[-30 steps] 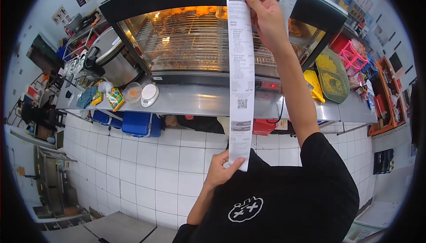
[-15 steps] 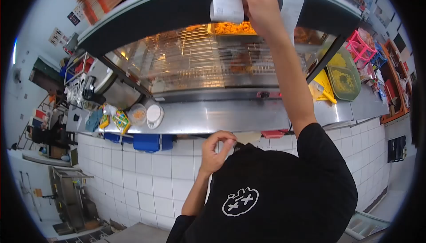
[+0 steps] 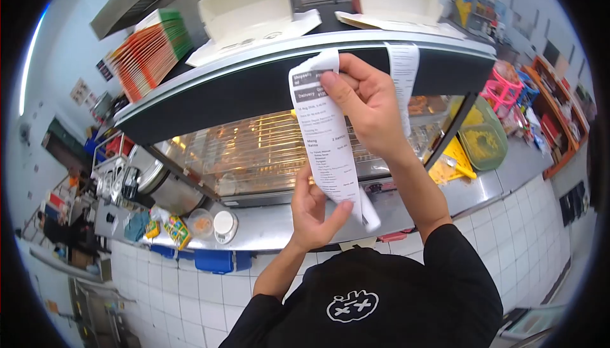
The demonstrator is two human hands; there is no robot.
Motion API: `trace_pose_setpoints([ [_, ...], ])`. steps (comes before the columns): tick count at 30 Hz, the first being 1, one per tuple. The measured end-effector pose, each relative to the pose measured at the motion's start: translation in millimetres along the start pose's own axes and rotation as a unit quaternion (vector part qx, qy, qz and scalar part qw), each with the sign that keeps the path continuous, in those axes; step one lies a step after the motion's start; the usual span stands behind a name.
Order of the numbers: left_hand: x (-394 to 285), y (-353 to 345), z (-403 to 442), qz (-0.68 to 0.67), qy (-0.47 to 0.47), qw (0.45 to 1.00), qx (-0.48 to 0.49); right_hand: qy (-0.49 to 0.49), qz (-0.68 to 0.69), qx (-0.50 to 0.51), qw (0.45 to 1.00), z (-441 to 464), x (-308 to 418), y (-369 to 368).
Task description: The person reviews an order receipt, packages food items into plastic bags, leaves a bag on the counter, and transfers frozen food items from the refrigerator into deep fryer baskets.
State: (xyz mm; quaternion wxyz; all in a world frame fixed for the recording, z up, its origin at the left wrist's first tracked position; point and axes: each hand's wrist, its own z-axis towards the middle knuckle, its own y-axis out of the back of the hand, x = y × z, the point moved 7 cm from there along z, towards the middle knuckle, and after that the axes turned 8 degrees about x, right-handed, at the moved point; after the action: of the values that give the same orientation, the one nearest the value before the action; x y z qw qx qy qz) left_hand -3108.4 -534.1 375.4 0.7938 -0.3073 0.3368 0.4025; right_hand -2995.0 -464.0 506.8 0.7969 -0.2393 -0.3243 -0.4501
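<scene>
A long printed paper receipt (image 3: 327,138) hangs between my hands in front of the glass food warmer (image 3: 254,138). My right hand (image 3: 368,100) pinches its top edge between thumb and fingers. Lower down, my left hand (image 3: 312,214) grips the receipt near its curled bottom end, thumb in front and fingers behind. Dark header bands and lines of small text face me, with the word "Delivery" near the top. To the right, a second receipt (image 3: 403,81) hangs from the warmer's dark upper edge. Wire racks inside the warmer are partly hidden behind my hands and the paper.
Two open white boxes (image 3: 244,8) stand on top of the warmer beside stacked orange-and-green cartons (image 3: 149,49). Along the steel counter are a white scale (image 3: 225,223), a clear bowl (image 3: 201,222), a large pot (image 3: 168,183), a yellow-handled tool (image 3: 465,169) and a green tub (image 3: 484,145).
My right hand has brought the receipt down from the warmer's upper edge. My left hand has risen from near my chest and taken hold of its lower end. The view has tilted up.
</scene>
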Motion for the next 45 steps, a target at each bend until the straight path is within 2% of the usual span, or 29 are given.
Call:
trace_pose_setpoints([
  [3,9.9,1.6,-27.6,0.026,0.065,0.99,0.123,0.023,-0.04,-0.026,0.999,-4.2,14.5,6.0],
  [4,7.7,0.5,-36.4,-0.018,0.091,0.992,0.087,0.032,-0.049,-0.034,0.998,-5.1,18.9,6.3],
  [6,12.1,3.8,-56.0,-0.016,0.079,0.986,0.144,0.03,-0.078,-0.047,0.995,-8.6,26.8,7.5],
  [8,25.5,7.6,-84.0,-0.032,0.113,0.975,0.191,0.024,-0.103,-0.057,0.993,-10.4,32.8,7.8],
  [10,39.1,13.9,-113.8,-0.021,0.147,0.97,0.191,0.03,-0.107,-0.07,0.991,-9.5,32.1,6.4],
  [12,54.0,17.0,-146.9,-0.062,0.212,0.967,0.126,0.028,-0.112,-0.068,0.991,-4.0,28.1,2.9],
  [17,75.6,37.0,-219.0,-0.045,0.279,0.955,0.095,-0.001,-0.111,-0.052,0.992,6.4,13.5,-19.7],
  [20,80.0,46.4,-246.4,-0.167,0.36,0.917,0.036,-0.001,-0.112,-0.051,0.992,12.3,5.3,-33.8],
  [23,69.4,57.3,-250.9,-0.175,0.318,0.931,-0.02,-0.001,-0.128,-0.06,0.99,15.5,-7.2,-45.0],
  [25,71.6,62.5,-255.9,-0.239,0.284,0.924,-0.09,0.006,-0.133,-0.064,0.989,20.6,-18.0,-49.7],
  [27,76.6,66.9,-261.9,-0.285,0.281,0.902,-0.162,0.017,-0.147,-0.065,0.987,27.7,-29.5,-49.8],
  [31,89.1,73.2,-276.7,-0.389,0.266,0.842,-0.263,-0.04,-0.136,-0.048,0.989,34.9,-44.5,-55.9],
  [33,97.3,75.5,-283.7,-0.418,0.269,0.822,-0.276,-0.029,-0.119,-0.046,0.991,38.4,-48.8,-54.4],
  [37,81.8,80.0,-271.5,-0.371,0.273,0.84,-0.286,-0.027,-0.137,-0.027,0.99,46.3,-56.4,-42.1],
  [40,69.8,76.8,-256.4,-0.401,0.204,0.862,-0.231,-0.022,-0.131,-0.046,0.99,49.2,-52.6,-46.6],
  [43,69.5,74.1,-254.5,-0.456,0.177,0.853,-0.18,-0.048,-0.056,-0.051,0.996,56.0,-44.4,-48.6],
  [45,79.8,77.5,-260.9,-0.498,0.196,0.826,-0.178,-0.036,-0.045,-0.055,0.997,58.7,-43.6,-45.1],
])
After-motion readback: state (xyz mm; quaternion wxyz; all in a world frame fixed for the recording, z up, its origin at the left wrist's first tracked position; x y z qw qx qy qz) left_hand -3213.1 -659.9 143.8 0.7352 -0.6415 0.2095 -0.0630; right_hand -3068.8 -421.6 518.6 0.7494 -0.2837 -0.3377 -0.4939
